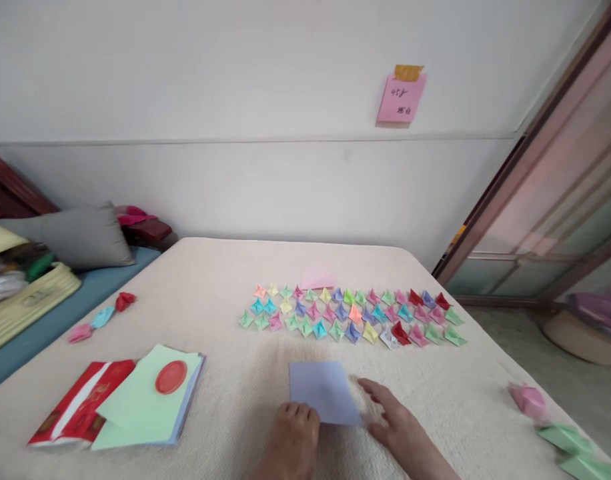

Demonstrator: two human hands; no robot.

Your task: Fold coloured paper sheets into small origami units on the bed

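A lavender square of paper [323, 393] lies flat on the cream-covered table [220, 293] near its front edge. My left hand [293, 440] rests on the paper's near left corner with its fingers curled under. My right hand [393, 417] lies flat beside the paper's right edge, fingers stretched out and touching the cloth. Neither hand lifts anything. Beyond the paper, several small folded paper shapes [353, 313] in many colours are laid out in three rows.
A stack of coloured paper sheets [145, 400] with a red round lid [171, 377] on top lies at the left, next to a red packet [80, 403]. Loose folded pieces lie at far left [101, 317] and right [528, 400]. A pink note [400, 97] hangs on the wall.
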